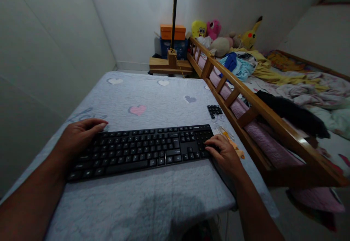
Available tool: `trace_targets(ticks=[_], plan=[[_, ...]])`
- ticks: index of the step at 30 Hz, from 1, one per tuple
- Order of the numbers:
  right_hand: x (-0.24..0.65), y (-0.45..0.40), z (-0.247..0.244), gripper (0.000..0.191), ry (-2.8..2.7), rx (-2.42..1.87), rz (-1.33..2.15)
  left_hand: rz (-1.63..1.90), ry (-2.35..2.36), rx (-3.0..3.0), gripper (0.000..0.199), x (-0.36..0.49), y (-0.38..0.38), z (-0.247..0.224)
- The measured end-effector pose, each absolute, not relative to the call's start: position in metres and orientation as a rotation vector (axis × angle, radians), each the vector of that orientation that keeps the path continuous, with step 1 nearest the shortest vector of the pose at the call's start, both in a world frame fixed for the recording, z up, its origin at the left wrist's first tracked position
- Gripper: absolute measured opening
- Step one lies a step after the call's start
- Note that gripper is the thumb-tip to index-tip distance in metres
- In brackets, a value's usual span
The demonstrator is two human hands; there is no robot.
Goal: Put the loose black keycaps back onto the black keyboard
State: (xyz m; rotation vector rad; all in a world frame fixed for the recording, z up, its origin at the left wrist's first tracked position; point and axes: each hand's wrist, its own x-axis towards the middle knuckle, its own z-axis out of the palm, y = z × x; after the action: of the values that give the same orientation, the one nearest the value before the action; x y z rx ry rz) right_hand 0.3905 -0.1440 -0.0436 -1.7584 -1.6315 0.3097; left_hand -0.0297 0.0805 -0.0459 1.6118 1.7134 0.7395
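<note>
A black keyboard (142, 148) lies slightly tilted across a table with a pale blue, heart-patterned cover. My left hand (82, 135) is curled against the keyboard's upper left end, its thumb and fingers close together. At the number pad on the right, the thumb and fingertips of my right hand (221, 151) are drawn together; whatever lies between them is too small to tell. The number pad looks dark, with few legible key markings. Several loose black keycaps (214, 110) are grouped on the cover beyond the keyboard's right end.
An orange item (233, 144) and something clear lie beside my right hand. A wooden bed rail (246, 97) runs along the table's right side, with bedding and plush toys behind. Past the far edge are a wooden stand (171, 64) with a dark pole and an orange box (172, 32).
</note>
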Motion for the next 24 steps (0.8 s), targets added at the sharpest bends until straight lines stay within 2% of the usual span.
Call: trace_targets(ticks=[24], plan=[[0.3905,-0.1436,-0.0394,0.012,-1.607,-1.793,0.407,0.709,1.683,1.699,0.048,-0.0351,0.0864,-0.0522]])
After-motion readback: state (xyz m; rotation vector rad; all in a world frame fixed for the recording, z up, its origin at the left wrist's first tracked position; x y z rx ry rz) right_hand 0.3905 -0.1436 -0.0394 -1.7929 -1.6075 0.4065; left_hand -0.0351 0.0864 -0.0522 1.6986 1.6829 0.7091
